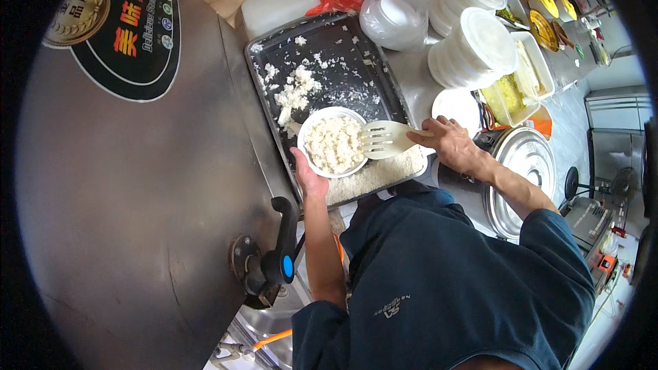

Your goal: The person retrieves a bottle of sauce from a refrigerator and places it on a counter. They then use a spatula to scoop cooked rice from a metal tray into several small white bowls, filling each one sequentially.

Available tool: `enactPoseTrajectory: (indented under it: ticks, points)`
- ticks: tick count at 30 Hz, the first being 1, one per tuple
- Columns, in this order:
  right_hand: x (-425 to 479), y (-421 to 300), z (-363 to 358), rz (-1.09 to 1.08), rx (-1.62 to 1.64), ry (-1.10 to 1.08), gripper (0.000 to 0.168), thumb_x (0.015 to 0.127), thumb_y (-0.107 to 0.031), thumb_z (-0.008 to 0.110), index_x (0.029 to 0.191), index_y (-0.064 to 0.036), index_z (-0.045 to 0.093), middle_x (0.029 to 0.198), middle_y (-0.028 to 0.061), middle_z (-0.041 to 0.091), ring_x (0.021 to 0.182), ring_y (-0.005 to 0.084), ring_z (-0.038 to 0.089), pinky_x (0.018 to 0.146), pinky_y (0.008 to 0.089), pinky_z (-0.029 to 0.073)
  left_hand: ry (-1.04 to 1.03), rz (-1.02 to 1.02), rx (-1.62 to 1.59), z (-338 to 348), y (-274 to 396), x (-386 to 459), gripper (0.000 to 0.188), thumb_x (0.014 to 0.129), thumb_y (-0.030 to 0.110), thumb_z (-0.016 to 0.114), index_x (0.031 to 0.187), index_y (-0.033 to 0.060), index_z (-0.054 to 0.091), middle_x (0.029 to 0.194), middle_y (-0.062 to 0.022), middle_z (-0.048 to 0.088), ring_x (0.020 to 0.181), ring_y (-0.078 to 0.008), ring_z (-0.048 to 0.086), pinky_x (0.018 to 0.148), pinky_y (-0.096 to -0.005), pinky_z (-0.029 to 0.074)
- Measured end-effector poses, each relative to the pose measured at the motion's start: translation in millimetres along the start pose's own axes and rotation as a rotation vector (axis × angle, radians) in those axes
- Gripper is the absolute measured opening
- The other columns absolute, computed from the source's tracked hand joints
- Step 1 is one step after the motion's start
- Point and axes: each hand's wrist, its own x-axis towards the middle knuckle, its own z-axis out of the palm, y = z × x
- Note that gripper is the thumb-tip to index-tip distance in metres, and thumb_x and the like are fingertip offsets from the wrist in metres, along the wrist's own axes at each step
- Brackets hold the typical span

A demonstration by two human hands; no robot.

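Note:
My left hand (311, 177) holds a white round bowl (304, 136) by its near left side, above a black rectangular tray (270, 128). White cooked rice (334, 145) fills the bowl. My right hand (448, 145) grips the handle of a white slotted rice paddle (389, 139), whose tines touch the rice at the bowl's right edge. Loose clumps of rice (297, 87) lie scattered in the tray's far part. Along its near end is a whitish grainy mass (378, 174), partly hidden by the bowl and left hand.
Stacked white round containers (473, 51) stand right of the tray, beside bagged bowls (393, 20) and open food boxes (511, 97). A large lidded metal pot (527, 164) stands near my right forearm. At left is a steel cabinet door (154, 190) with a black handle (285, 231).

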Motion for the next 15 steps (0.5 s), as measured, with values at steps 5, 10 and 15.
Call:
enactPoseTrajectory:
  ticks: [5,10,15]
  points:
    - [23.1,28.0,43.9,0.331,0.470,0.253,0.041,0.087,-0.007,0.054,0.128,-0.002,0.055,0.089,0.0239,0.065,0.078,0.0413,0.064,0.075,0.0457,0.052,-0.044,0.072,-0.169,-4.5,-7.9,-1.4,0.075,0.095,0.062,0.036,0.144,0.0055,0.035,0.144,-0.0131,0.044,0.130,-0.0296,0.045,0.107,-0.0451,0.038]
    - [56.2,36.7,72.7,0.477,0.617,0.000,0.034,0.089,-0.010,0.049,0.119,0.003,0.057,0.083,0.0228,0.066,0.077,0.0379,0.066,0.071,0.0432,0.052,-0.042,0.085,-0.215,1.5,-9.6,2.9,0.073,0.096,0.059,0.040,0.143,0.0040,0.035,0.143,-0.0154,0.045,0.129,-0.0305,0.046,0.107,-0.0465,0.038]
    - [41.3,22.4,47.4,0.474,0.883,0.009,0.028,0.090,-0.014,0.050,0.111,0.002,0.061,0.080,0.0187,0.068,0.074,0.0276,0.067,0.071,0.0379,0.052,0.006,0.112,-0.167,2.9,-13.2,-1.3,0.071,0.097,0.056,0.036,0.144,0.0031,0.034,0.145,-0.0162,0.041,0.132,-0.0324,0.042,0.109,-0.0472,0.036]
